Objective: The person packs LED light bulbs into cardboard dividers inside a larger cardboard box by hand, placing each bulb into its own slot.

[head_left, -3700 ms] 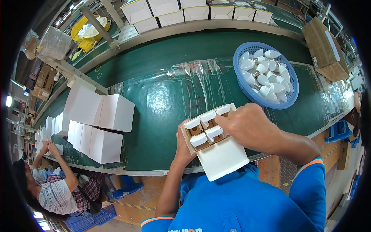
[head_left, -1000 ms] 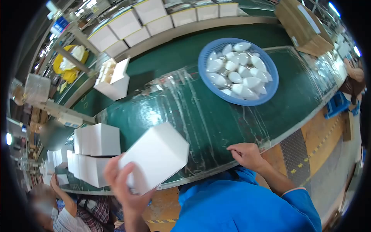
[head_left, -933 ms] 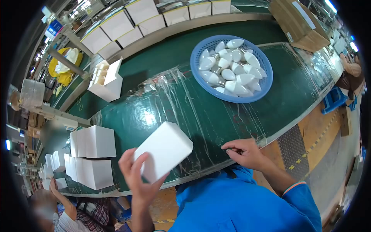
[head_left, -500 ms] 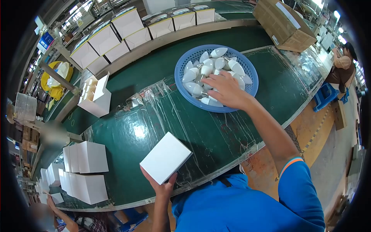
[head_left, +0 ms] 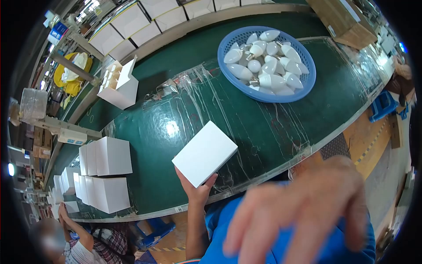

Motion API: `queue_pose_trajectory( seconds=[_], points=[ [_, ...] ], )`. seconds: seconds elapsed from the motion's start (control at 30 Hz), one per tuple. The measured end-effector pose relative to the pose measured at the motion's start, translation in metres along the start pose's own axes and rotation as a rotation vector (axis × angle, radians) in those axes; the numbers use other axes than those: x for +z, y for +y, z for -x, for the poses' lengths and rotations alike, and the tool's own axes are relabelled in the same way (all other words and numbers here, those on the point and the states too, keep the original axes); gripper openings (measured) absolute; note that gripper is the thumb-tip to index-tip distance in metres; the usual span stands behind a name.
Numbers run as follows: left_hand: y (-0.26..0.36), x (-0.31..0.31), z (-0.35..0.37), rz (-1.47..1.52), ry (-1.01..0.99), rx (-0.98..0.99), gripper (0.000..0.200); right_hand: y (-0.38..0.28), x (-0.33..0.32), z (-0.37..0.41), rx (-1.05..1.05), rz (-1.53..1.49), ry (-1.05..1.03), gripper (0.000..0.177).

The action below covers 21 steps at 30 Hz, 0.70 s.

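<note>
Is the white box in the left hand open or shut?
Looks shut: the white box in the left hand shows plain faces, no raised flap.

Just 1 view here: head-worn fisheye, facing forward and down across the long green table point(head_left: 149, 132), with the blurred right hand point(head_left: 303, 211) right up against the lens.

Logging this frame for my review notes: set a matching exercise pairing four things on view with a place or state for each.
Things: 1 flat white box; 2 blue basket; 3 open partitioned box; 4 right hand.
States: A blurred, near the camera, fingers spread; B standing on the green belt, flap up; C held from below by the left hand; D full of white bulbs.
Pairs: 1-C; 2-D; 3-B; 4-A.
</note>
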<state>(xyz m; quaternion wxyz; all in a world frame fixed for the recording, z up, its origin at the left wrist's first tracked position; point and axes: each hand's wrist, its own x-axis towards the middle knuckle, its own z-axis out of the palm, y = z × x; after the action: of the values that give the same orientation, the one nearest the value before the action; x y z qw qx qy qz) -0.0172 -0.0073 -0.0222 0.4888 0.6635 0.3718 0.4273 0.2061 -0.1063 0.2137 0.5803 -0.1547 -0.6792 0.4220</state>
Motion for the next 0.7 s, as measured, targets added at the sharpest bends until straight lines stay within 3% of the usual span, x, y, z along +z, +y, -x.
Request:
queue_pose_trajectory(
  seconds=[0.1,0.43,0.57,0.67,0.7],
  points=[
    [0.016,-0.005,-0.007,-0.049,-0.096,-0.052,0.118,0.001,0.0,0.0,0.025,0.136,0.045,0.03],
    [0.018,-0.005,-0.008,0.007,-0.101,0.032,0.115,0.001,0.003,-0.002,0.122,0.481,0.08,0.032],
    [0.025,-0.002,-0.008,0.078,-0.123,-0.028,0.115,0.005,0.002,-0.003,0.193,0.659,0.093,0.036],
    [0.022,-0.006,-0.012,0.085,-0.171,0.04,0.115,0.007,0.005,-0.003,0.221,0.753,0.052,0.04],
    [0.016,-0.009,-0.015,-0.024,-0.217,0.142,0.116,0.008,0.006,-0.003,0.227,0.775,0.033,0.041]
  ],
)
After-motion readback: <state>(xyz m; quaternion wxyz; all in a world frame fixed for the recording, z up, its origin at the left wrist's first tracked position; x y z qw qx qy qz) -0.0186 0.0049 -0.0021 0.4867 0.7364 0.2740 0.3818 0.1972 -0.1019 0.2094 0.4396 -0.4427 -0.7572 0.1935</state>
